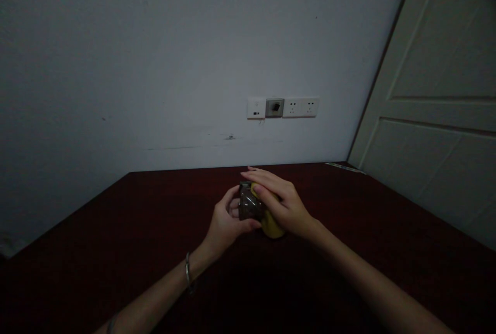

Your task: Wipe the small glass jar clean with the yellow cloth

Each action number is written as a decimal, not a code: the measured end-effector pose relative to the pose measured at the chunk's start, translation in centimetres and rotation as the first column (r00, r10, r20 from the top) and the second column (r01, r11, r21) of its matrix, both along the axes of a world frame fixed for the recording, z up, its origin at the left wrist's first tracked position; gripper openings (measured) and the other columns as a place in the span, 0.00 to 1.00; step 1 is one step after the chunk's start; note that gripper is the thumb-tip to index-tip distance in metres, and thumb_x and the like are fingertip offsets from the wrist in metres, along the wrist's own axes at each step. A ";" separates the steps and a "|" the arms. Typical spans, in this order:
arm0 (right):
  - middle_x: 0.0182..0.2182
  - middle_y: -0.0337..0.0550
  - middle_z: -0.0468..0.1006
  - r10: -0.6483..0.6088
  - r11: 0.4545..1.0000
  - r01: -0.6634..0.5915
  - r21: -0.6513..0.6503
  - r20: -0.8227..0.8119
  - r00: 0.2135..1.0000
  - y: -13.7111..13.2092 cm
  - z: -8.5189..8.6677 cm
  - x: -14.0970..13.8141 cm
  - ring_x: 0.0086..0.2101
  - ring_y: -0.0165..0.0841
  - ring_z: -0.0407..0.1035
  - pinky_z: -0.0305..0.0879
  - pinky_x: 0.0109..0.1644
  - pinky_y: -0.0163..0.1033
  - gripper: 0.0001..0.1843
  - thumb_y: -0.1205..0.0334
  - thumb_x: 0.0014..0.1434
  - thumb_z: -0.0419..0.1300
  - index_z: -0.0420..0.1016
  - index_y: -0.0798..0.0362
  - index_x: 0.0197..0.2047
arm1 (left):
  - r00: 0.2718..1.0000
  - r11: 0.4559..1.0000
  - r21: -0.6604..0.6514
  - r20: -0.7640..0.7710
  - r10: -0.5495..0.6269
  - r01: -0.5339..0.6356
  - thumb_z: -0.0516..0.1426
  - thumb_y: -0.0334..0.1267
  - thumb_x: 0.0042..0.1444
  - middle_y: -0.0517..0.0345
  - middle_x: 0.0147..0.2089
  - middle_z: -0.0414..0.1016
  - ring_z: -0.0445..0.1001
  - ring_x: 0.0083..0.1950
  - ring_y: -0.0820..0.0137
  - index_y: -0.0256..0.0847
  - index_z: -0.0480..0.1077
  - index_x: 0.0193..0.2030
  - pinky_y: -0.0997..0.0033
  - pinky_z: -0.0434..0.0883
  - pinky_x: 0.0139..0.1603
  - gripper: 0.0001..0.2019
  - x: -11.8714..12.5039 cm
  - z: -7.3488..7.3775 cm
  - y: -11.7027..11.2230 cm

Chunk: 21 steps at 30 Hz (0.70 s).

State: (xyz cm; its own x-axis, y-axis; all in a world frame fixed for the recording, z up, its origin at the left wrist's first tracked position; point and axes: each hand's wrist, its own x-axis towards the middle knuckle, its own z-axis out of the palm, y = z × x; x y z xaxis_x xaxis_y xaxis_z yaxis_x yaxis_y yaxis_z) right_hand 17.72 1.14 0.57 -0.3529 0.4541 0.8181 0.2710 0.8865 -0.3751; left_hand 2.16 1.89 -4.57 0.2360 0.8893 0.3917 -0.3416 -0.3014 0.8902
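My left hand [226, 223] grips a small dark brownish container [248, 205] from the left, its thumb and fingers curled round it. My right hand [279, 201] lies over a yellow part [272, 226] attached to the container, fingers pressed on top of it. Both hands hold the object together just above the dark red table [155, 220]. The room is dim, so I cannot make out exactly what the object is. A bracelet [188, 271] sits on my left wrist.
The table meets a pale wall [155, 65] with a row of sockets and switches [282, 107]. A white door [437, 107] stands at the right. A flat pale strip [344, 167] lies at the table's far right corner.
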 end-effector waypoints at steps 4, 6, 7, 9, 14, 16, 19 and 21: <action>0.51 0.44 0.72 0.026 0.985 -0.029 -0.169 -0.023 0.999 0.2 -0.1 0.2 0.52 0.35 0.64 0.59 0.58 0.50 0.17 0.58 0.64 0.46 0.67 0.46 0.54 | 0.999 0.997 -0.064 -0.014 -0.049 0.048 0.72 0.41 0.24 0.50 0.37 0.76 0.76 0.36 0.65 0.35 0.64 0.48 0.71 0.75 0.33 0.40 -0.2 0.2 -0.1; 0.54 0.44 0.68 0.089 0.974 -0.091 -0.206 -0.016 0.996 0.3 -0.2 0.5 0.55 0.36 0.61 0.57 0.59 0.51 0.19 0.54 0.64 0.45 0.62 0.44 0.57 | 0.997 0.991 -0.110 -0.016 -0.078 0.076 0.70 0.46 0.29 0.48 0.39 0.76 0.76 0.36 0.62 0.35 0.64 0.49 0.70 0.75 0.29 0.38 -0.3 0.4 -0.2; 0.56 0.45 0.65 0.129 0.968 -0.128 -0.216 -0.006 0.992 0.4 -0.2 0.7 0.56 0.37 0.60 0.56 0.60 0.51 0.22 0.52 0.64 0.45 0.59 0.44 0.59 | 0.995 0.988 -0.126 -0.020 -0.094 0.091 0.69 0.48 0.31 0.47 0.40 0.75 0.76 0.36 0.62 0.35 0.65 0.49 0.70 0.75 0.26 0.37 -0.4 0.5 -0.2; 0.58 0.47 0.61 0.194 0.958 -0.181 -0.221 0.036 0.980 0.6 -0.3 1.1 0.57 0.39 0.57 0.54 0.61 0.53 0.28 0.46 0.62 0.47 0.53 0.44 0.62 | 0.992 0.983 -0.141 -0.031 -0.122 0.116 0.67 0.50 0.35 0.45 0.42 0.75 0.76 0.36 0.61 0.34 0.65 0.49 0.70 0.75 0.24 0.35 -0.5 0.7 -0.3; 0.61 0.51 0.54 0.105 0.984 -0.075 -0.160 0.188 0.977 0.6 -0.5 1.6 0.60 0.45 0.52 0.51 0.62 0.54 0.52 0.43 0.44 0.65 0.41 0.46 0.66 | 0.988 0.980 -0.138 -0.036 -0.150 0.144 0.66 0.52 0.38 0.45 0.41 0.75 0.76 0.34 0.63 0.33 0.67 0.48 0.72 0.75 0.25 0.33 -0.7 0.9 -0.1; 0.61 0.52 0.54 0.053 0.991 -0.026 -0.128 0.217 0.975 0.6 -0.7 1.5 0.60 0.45 0.51 0.51 0.62 0.54 0.58 0.45 0.40 0.68 0.39 0.47 0.66 | 0.989 0.979 -0.158 -0.040 -0.141 0.133 0.65 0.52 0.38 0.45 0.40 0.75 0.76 0.34 0.64 0.33 0.67 0.47 0.73 0.74 0.23 0.32 -0.6 1.0 -0.1; 0.61 0.53 0.54 0.012 0.995 0.011 -0.098 0.229 0.973 0.7 -1.0 1.2 0.59 0.45 0.52 0.52 0.62 0.55 0.58 0.47 0.40 0.69 0.38 0.47 0.66 | 0.987 0.972 -0.196 -0.059 -0.146 0.132 0.65 0.50 0.41 0.45 0.40 0.74 0.74 0.30 0.67 0.32 0.67 0.47 0.73 0.74 0.20 0.30 -0.6 1.1 -0.3; 0.60 0.53 0.56 0.001 0.995 0.020 -0.097 0.208 0.978 0.9 -1.2 1.0 0.58 0.44 0.54 0.53 0.61 0.55 0.57 0.50 0.41 0.69 0.39 0.47 0.66 | 0.986 0.969 -0.207 -0.076 -0.150 0.132 0.64 0.49 0.42 0.46 0.39 0.73 0.73 0.28 0.70 0.32 0.67 0.46 0.73 0.74 0.19 0.28 -0.6 1.2 -0.4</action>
